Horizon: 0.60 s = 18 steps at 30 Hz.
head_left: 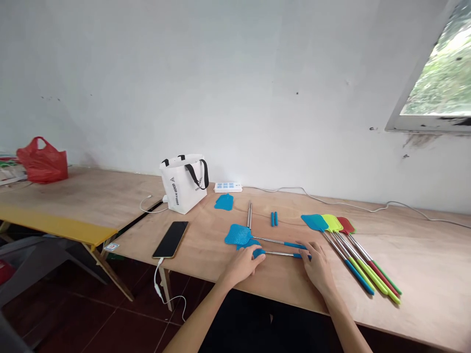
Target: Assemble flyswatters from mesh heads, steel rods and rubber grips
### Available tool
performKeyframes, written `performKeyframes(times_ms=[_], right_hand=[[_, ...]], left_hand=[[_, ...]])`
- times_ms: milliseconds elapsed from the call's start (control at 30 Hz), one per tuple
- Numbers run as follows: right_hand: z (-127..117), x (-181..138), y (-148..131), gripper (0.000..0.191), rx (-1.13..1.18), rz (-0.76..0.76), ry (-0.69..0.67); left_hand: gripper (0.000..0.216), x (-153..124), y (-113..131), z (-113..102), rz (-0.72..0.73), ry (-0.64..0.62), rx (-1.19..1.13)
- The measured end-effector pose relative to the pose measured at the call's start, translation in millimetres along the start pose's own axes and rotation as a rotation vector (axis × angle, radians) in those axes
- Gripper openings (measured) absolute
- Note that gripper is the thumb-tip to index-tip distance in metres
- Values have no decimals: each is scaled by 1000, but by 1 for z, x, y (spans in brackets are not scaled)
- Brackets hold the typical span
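Two blue fly swatters lie side by side on the table in front of me, their metal rods pointing right. My left hand (pixel 245 264) has its fingers around the head edge of the nearer fly swatter (pixel 279 253). At the other end, my right hand (pixel 317 264) holds its blue handle; those fingertips also reach the handle of the farther fly swatter (pixel 239 234). Behind them are loose blue swatter heads (pixel 224 202), bare metal rods (pixel 249 214) and two short blue handles (pixel 274 219). Several whole swatters (pixel 358 260) in blue, yellow-green, red and green lie to the right.
A black-screened phone (pixel 171 239) with a white cable lies left on the wooden table (pixel 423 255). Behind it stands a white tote bag (pixel 184 184), beside a power strip (pixel 228 187) whose cord runs along the wall. A red plastic bag (pixel 43 162) sits on the far-left table.
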State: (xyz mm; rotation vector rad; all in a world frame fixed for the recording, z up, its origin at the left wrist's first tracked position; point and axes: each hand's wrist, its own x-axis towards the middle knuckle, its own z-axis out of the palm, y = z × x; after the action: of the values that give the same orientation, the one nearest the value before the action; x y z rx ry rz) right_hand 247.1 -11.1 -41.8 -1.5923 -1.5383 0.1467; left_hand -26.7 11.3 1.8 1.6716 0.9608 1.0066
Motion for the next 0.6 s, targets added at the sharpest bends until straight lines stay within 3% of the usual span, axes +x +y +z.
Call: performKeyframes(times_ms=[133, 267, 400, 500, 600], right_hand=[[2, -4, 1, 39, -61, -51, 18], [3, -5, -11, 25, 5, -143, -120], [-2, -6, -27, 14, 224, -120, -213], [-14, -5, -38, 15, 270, -121, -355], [-30, -3, -46, 22, 210, -141, -463]], left_hand=[[32, -3, -2, 0, -57, 159, 123], [24, -5, 2, -5, -60, 165, 88], [13, -7, 17, -14, 37, 136, 26], [26, -10, 38, -24, 80, 95, 83], [43, -12, 62, -40, 24, 112, 282]])
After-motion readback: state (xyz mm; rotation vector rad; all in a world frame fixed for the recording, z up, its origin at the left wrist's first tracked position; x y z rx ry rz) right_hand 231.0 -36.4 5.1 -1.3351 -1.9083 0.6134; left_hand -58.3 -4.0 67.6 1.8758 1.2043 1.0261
